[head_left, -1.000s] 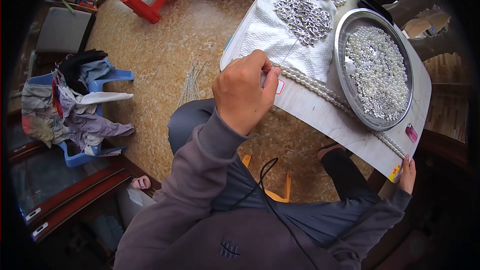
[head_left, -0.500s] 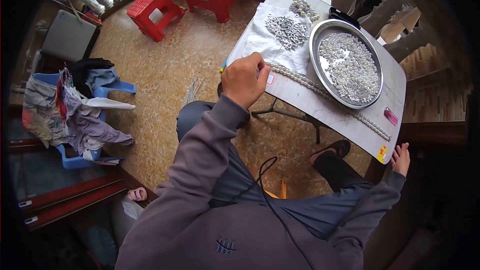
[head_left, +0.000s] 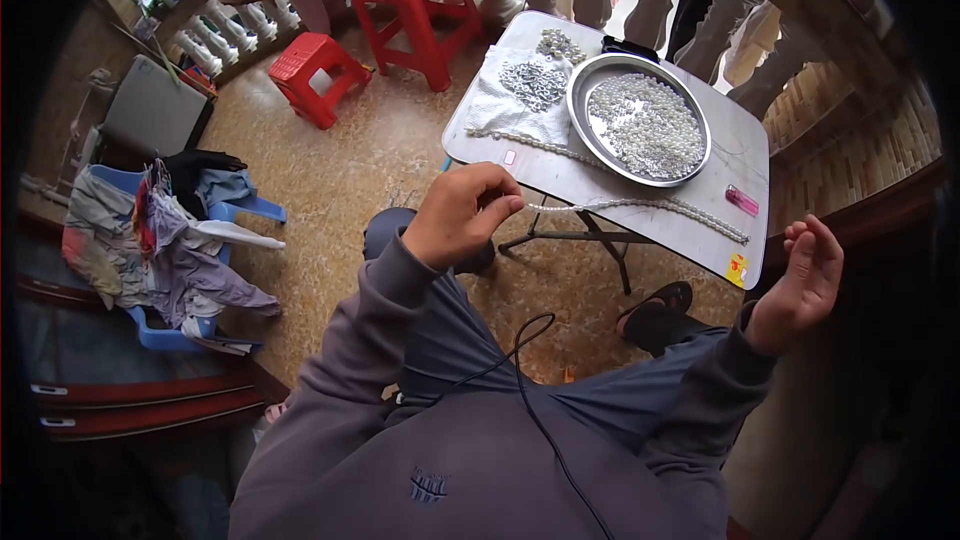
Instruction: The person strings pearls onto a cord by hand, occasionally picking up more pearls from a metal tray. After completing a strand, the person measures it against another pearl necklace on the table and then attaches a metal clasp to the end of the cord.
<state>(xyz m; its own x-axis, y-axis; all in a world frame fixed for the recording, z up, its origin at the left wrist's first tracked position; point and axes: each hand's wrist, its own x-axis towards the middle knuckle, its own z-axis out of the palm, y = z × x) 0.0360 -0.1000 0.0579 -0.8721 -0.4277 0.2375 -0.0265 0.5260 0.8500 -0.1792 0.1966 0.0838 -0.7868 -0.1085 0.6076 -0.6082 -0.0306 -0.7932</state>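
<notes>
Pinched in my left hand (head_left: 468, 210), near the table's front edge, is the end of a pearl bead strand (head_left: 640, 203). The strand runs right from my fingertips, across the tabletop below the tray, towards the lighter. My right hand (head_left: 798, 290) is raised off the right front corner, fingers loosely curled and nothing visible in them. A round metal tray (head_left: 577, 125) holds many loose pearl beads (head_left: 650, 125). Another bead strand (head_left: 540, 144) lies along the front of a white cloth (head_left: 490, 90), and silver metal pieces (head_left: 533, 85) are heaped on that cloth.
The white folding table (head_left: 740, 130) also carries a pink lighter (head_left: 741, 201), a yellow sticker (head_left: 737, 269) and a small bead pile (head_left: 560, 44). Red stools (head_left: 420, 20) stand beyond it. A blue chair (head_left: 165, 337) heaped with clothes is at left. A black cable (head_left: 522, 360) crosses my lap.
My left hand has come down and towards me from the table edge, drawing the strand's end off the tabletop. My right hand has lifted from the table's corner. The view has shifted.
</notes>
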